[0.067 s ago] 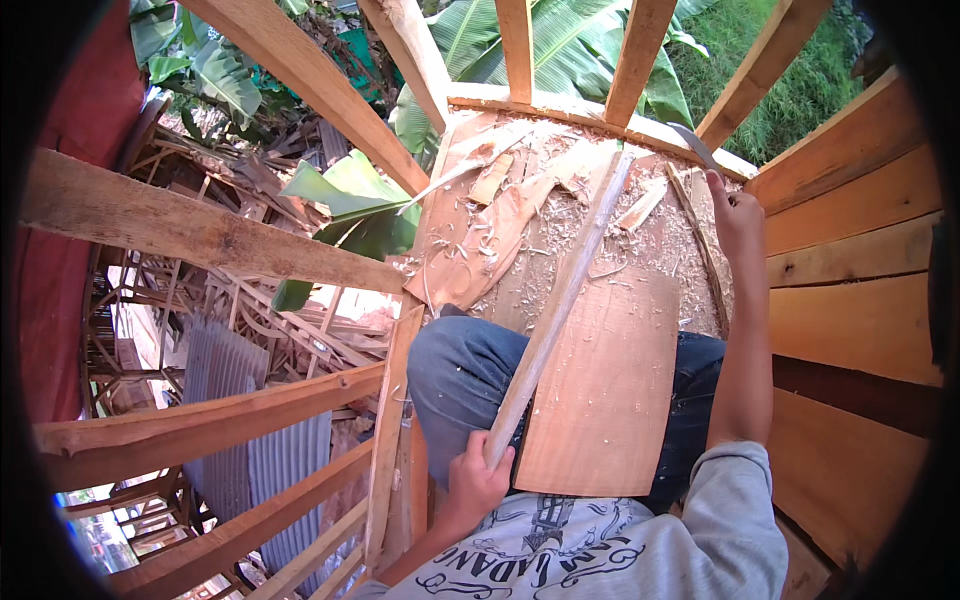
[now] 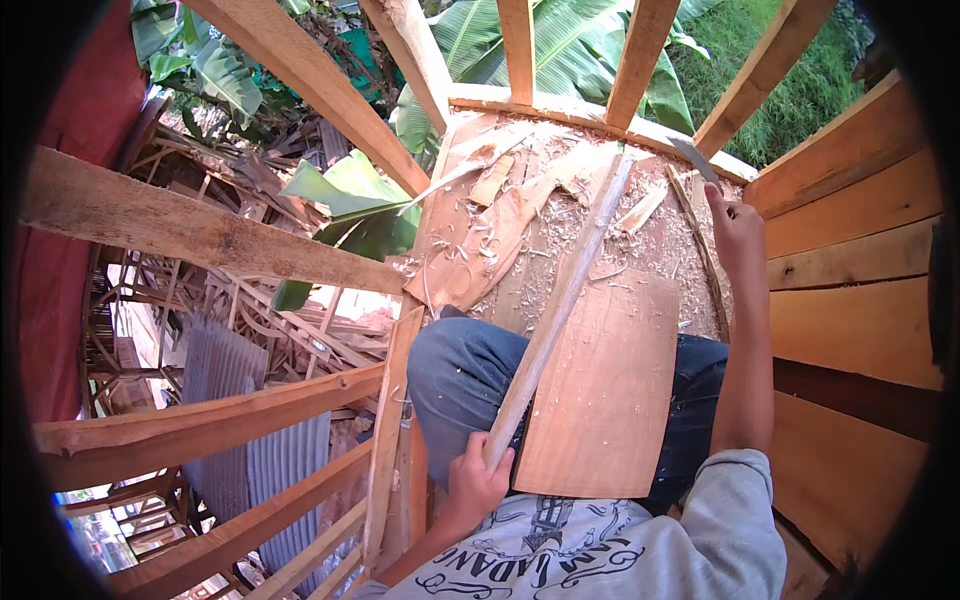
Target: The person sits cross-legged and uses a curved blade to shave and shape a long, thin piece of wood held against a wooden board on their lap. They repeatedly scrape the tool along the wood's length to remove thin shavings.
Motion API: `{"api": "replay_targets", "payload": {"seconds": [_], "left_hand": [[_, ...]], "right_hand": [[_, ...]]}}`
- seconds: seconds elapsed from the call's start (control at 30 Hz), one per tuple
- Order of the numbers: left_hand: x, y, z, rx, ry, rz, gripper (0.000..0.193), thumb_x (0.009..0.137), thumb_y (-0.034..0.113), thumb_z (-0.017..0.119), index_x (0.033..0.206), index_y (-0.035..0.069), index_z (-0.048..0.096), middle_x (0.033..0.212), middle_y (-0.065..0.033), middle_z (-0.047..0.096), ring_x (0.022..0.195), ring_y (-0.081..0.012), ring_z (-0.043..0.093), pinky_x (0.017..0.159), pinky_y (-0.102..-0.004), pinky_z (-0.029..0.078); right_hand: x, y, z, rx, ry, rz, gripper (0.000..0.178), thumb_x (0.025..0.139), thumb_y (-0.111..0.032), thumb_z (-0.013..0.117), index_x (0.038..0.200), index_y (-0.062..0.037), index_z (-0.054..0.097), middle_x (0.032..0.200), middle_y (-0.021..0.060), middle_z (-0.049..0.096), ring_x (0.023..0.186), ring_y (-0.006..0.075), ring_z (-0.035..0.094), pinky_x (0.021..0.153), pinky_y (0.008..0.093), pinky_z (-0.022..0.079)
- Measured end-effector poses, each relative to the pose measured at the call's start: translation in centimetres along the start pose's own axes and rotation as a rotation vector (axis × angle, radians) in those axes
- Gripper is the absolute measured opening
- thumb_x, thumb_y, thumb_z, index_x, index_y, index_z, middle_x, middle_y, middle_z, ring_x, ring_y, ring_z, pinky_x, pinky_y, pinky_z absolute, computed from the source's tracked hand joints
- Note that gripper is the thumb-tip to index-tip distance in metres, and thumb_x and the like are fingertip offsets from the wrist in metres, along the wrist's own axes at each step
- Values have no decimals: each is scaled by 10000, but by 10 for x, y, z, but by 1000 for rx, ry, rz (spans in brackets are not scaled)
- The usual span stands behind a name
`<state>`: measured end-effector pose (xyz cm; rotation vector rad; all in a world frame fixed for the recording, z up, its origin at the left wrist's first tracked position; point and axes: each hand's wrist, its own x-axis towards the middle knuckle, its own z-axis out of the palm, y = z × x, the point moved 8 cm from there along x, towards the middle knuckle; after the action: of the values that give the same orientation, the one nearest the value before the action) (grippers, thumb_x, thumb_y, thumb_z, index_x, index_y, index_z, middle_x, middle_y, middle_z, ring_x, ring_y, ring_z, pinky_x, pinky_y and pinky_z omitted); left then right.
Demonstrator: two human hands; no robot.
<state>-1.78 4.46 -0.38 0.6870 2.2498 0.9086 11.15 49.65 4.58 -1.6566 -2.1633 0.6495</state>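
Note:
My left hand (image 2: 477, 485) is closed round the near end of a long wooden stick (image 2: 562, 312), close to my shirt. The stick slants away to the right, across a flat wooden board (image 2: 612, 400) lying over my lap, and its far end is near the back of the plank floor. Out at the far right, my right hand (image 2: 740, 235) grips a knife, its forefinger stretched toward the blade. The grey knife blade (image 2: 695, 160) points up and left, apart from the stick. My fist hides the knife's handle.
Curled wood shavings (image 2: 535, 235) and loose offcuts cover the plank floor. Wooden rails (image 2: 215, 237) run along the left and far sides, with a plank wall (image 2: 850, 325) close on the right. Below on the left are corrugated sheets (image 2: 290, 490) and scrap wood.
The knife in my right hand has shifted slightly, its blade swinging a little to the left. My left hand, the stick and the board look the same.

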Motion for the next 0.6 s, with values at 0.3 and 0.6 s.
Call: {"api": "replay_targets", "payload": {"seconds": [0.3,0.6], "left_hand": [[-4,-4,7,37,26,10,285,810,129,680,1007,17,508,775,-224,641,740,-397,663,618,-425,501],[0,-2,7,92,10,43,321,803,188,690,1025,31,520,767,-230,652,706,-395,658,599,-458,512]], "right_hand": [[-87,-53,45,-323,-212,-350,687,796,-676,550,651,-12,650,551,169,584,556,334,618,540,423,479],[-22,-22,32,-327,-37,-128,744,812,-706,495,672,6,658,625,221,613,621,386,629,573,443,486]]}}
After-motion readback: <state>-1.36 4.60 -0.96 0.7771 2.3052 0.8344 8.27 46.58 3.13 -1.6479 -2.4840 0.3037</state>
